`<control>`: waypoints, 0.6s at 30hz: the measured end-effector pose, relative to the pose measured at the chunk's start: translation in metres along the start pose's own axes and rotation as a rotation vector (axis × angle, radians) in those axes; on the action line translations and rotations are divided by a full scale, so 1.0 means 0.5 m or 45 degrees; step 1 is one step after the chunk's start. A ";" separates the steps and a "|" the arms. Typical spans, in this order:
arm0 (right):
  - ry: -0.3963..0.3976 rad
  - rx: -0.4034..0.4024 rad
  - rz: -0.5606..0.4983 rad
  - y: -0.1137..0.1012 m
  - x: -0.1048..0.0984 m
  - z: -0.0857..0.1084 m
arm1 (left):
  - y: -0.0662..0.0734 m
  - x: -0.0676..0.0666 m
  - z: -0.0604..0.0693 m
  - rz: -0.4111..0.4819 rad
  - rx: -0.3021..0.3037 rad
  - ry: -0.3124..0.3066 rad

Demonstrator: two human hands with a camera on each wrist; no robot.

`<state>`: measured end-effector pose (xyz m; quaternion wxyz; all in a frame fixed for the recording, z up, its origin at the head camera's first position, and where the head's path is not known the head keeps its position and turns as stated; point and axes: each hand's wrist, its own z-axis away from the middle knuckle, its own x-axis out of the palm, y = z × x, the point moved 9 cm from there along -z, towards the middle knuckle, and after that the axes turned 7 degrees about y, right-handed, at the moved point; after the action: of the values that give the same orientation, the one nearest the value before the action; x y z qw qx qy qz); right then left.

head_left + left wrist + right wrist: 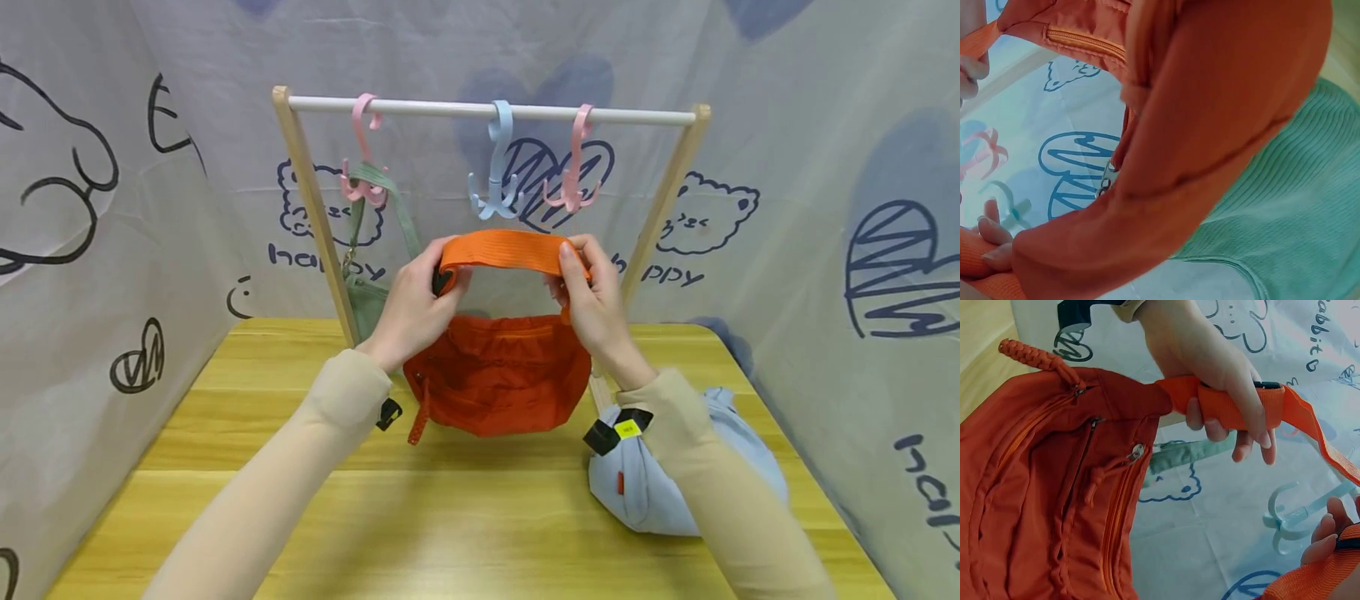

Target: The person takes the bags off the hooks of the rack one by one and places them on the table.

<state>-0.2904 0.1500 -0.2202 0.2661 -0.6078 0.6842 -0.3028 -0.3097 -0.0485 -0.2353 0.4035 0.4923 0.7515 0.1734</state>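
An orange-red waist bag (502,375) hangs from its orange strap (506,248) in the head view, just above the table. My left hand (414,304) grips the strap's left side beside a black buckle. On the other side my right hand (597,310) pinches the strap, thumb on the near face. Between the hands the strap arches, below a light blue hook (496,158). The right wrist view shows the bag's zippers and a braided zipper pull (1035,356). The bag's body (1210,119) fills much of the left wrist view.
A white rod (442,107) on wooden posts carries the blue hook and two pink hooks (575,162). From the left pink hook (363,183) hangs a green bag (366,307). A light blue bag (637,492) lies on the wooden table (420,525), partly behind my right forearm.
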 end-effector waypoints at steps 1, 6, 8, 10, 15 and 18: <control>-0.009 0.010 0.009 0.005 -0.003 0.006 | -0.002 0.003 0.005 -0.011 0.004 -0.019; -0.059 0.088 0.110 0.037 -0.017 0.037 | -0.014 0.016 0.033 -0.069 0.022 -0.123; -0.087 0.117 0.176 0.050 -0.023 0.051 | -0.021 0.023 0.044 -0.090 0.026 -0.169; -0.111 0.119 0.237 0.061 -0.028 0.065 | -0.029 0.030 0.056 -0.111 0.023 -0.217; -0.176 0.086 0.362 0.081 -0.033 0.100 | -0.052 0.045 0.088 -0.176 -0.005 -0.327; -0.206 0.060 0.421 0.091 -0.033 0.116 | -0.064 0.054 0.108 -0.182 -0.026 -0.382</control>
<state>-0.2765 0.1647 -0.2928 0.3805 -0.5029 0.7439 -0.2210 -0.2920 -0.0468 -0.3013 0.5275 0.4537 0.7142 0.0762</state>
